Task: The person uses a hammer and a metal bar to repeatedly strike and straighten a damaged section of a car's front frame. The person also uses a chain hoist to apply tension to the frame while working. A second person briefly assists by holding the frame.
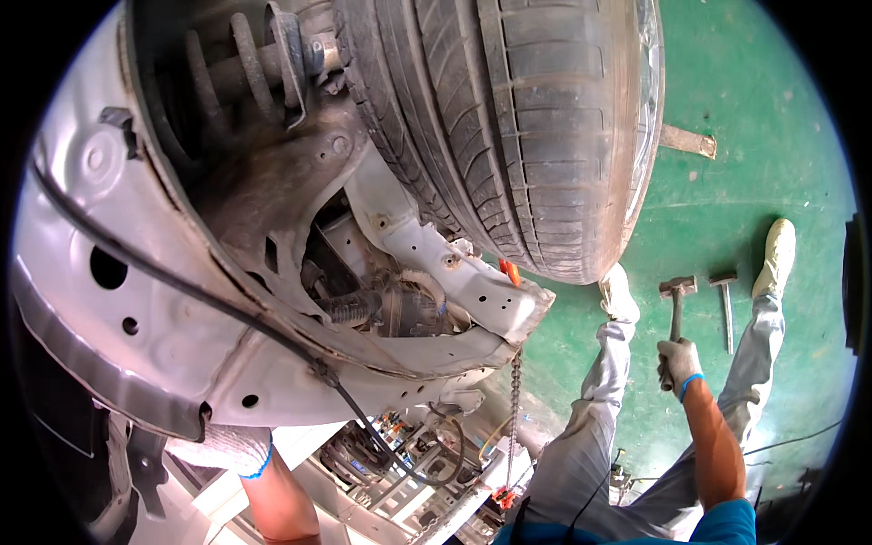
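Note:
My right hand [679, 365], in a white knit glove with a blue cuff, is wrapped round the handle of a hammer [678, 288]. The hammer's blocky head points away from me, above the green floor. My left hand [222, 450], gloved alike, reaches under the lower edge of the bare silver car body [173, 345]; the panel hides its fingers. Right of that body stands a large black tyre [536, 118], beside the opened wheel well. A dark cable [222, 311] runs across the panel.
Another hammer [727, 313] is on the green floor [727, 209] by my foot. A chain [515, 409] hangs from the body's corner to an orange hook [504, 497]. A brown bar [688, 141] juts out beyond the tyre. Tools and parts crowd a cart [391, 495] below.

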Available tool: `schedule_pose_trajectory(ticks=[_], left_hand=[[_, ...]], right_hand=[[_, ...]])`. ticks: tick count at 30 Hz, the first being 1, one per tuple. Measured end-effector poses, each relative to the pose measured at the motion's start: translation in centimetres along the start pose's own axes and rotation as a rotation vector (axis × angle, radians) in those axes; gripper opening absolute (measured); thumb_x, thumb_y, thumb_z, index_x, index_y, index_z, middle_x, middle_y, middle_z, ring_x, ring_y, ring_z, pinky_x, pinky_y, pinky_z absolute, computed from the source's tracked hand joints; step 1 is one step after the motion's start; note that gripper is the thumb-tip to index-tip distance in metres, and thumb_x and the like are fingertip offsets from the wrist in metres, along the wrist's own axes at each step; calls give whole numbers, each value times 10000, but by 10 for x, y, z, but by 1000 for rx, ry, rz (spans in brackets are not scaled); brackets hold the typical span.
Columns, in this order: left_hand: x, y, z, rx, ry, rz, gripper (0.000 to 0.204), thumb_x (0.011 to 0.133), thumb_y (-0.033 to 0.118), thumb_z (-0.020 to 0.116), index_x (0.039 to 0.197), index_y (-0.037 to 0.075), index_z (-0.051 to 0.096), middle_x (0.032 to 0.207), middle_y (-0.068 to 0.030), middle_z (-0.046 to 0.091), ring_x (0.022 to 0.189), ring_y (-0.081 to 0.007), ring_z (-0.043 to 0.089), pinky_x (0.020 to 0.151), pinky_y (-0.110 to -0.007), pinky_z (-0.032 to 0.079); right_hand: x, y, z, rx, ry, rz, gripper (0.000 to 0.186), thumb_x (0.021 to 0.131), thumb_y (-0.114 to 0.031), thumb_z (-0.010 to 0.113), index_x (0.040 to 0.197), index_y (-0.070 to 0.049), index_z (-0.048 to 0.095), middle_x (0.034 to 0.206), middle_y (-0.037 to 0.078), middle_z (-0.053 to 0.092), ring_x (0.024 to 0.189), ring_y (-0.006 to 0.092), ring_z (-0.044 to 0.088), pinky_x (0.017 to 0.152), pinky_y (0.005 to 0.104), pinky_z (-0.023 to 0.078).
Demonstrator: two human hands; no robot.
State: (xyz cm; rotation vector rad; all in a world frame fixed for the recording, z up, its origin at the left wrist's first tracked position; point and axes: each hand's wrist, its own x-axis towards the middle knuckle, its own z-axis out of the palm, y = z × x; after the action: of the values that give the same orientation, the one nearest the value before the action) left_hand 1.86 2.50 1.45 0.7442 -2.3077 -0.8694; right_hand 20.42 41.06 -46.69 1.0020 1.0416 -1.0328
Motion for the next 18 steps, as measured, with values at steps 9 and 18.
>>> schedule_pose_trajectory(ticks=[9, 18], left_hand=[[2, -22, 4, 984, 100, 715, 188, 959, 75, 525, 997, -56, 654, 927, -92, 691, 771, -195, 643, 705, -365, 549], [-1, -30, 6, 280, 161, 261, 239, 988, 140, 496, 1108, -32, 610, 1044, -91, 654, 887, -199, 620, 794, -374, 525]], right_hand=[[17, 9, -37, 358, 17, -152, 193, 984, -221, 607, 983, -47, 522, 766, 55, 569, 453, 178, 540, 411, 342, 488], [8, 17, -65, 374, -110, -169, 199, 989, -215, 664, 989, -54, 546, 676, 37, 572, 425, 138, 535, 373, 288, 478]])
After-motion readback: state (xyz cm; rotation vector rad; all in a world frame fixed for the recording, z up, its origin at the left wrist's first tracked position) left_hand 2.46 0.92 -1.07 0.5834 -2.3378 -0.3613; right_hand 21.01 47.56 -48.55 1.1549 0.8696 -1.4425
